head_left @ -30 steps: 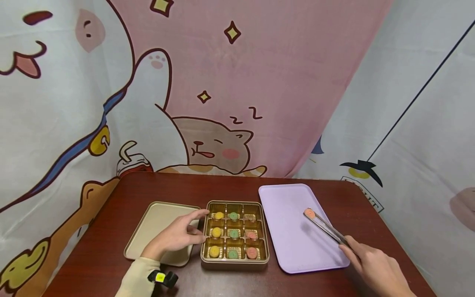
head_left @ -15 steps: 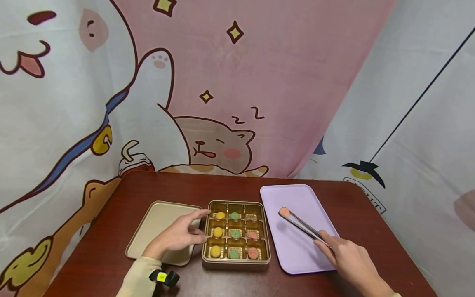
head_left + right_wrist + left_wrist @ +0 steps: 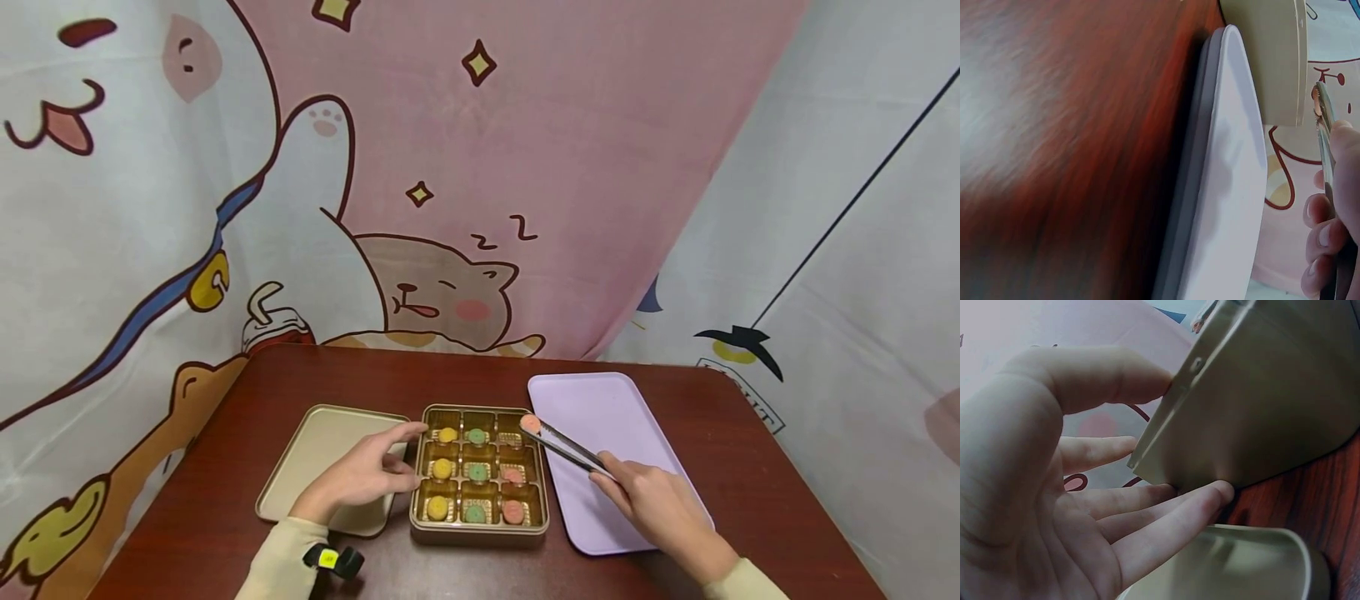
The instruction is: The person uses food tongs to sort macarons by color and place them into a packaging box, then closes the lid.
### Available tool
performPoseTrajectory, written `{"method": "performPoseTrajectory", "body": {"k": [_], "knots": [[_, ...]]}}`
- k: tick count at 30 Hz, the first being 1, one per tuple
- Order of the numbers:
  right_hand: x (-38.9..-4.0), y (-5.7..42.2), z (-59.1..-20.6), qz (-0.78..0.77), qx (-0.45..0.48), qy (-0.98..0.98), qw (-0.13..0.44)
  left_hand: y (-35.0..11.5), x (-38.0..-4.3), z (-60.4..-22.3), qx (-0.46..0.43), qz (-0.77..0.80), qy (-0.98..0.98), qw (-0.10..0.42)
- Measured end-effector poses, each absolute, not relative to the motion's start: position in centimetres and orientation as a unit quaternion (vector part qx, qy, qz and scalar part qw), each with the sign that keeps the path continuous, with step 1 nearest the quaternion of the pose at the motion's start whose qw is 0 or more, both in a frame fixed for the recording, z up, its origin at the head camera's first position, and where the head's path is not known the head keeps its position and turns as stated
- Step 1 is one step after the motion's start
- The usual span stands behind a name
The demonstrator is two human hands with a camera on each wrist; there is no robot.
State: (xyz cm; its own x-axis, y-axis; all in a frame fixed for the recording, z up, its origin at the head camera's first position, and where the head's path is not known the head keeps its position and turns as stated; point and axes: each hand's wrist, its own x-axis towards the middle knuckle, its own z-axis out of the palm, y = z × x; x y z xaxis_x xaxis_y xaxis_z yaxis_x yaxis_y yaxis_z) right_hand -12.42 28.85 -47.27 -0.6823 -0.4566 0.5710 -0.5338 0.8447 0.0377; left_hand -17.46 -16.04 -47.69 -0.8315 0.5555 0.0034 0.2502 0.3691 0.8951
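Note:
My right hand grips metal tongs, whose tips pinch a round pink cookie over the right rim of the gold tin, by its far right corner. In the right wrist view, fingers and thumb curl round the tongs. The tin has a divided insert with yellow cookies on the left, green cookies in the middle and pink cookies on the right; the far right compartment holds none. My left hand spreads its fingers against the tin's left wall, thumb and fingertips touching it.
A flat gold lid lies left of the tin, partly under my left hand. On the right a lilac tray lies close beside the tin. The dark red wooden table ends at a printed cloth backdrop.
My right hand has carried the tongs and pink cookie left, from above the lilac tray to the tin's right rim. The left hand stays at the tin's side.

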Motion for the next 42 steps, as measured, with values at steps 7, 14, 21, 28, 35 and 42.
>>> {"method": "performPoseTrajectory", "body": {"k": [7,14,21,28,35,42], "knots": [[-12.9,27.4,-47.1,0.061,0.270,-0.920,0.278,-16.0,-17.4,-47.5,0.251,0.520,0.802,0.153],[-13.0,26.8,-46.8,0.054,0.255,-0.929,0.262,-16.0,-17.3,-47.4,0.249,0.523,0.801,0.153],[-12.9,26.7,-46.5,0.051,0.240,-0.936,0.250,-16.1,-17.4,-47.7,0.251,0.512,0.807,0.153],[-12.8,26.7,-46.4,0.050,0.241,-0.937,0.250,-16.1,-17.4,-47.8,0.246,0.503,0.814,0.155],[-12.8,26.7,-46.5,0.050,0.238,-0.939,0.244,-16.0,-17.5,-47.7,0.247,0.500,0.815,0.156],[-12.9,26.7,-46.4,0.050,0.238,-0.939,0.243,-16.0,-17.5,-47.8,0.248,0.502,0.814,0.154]]}}
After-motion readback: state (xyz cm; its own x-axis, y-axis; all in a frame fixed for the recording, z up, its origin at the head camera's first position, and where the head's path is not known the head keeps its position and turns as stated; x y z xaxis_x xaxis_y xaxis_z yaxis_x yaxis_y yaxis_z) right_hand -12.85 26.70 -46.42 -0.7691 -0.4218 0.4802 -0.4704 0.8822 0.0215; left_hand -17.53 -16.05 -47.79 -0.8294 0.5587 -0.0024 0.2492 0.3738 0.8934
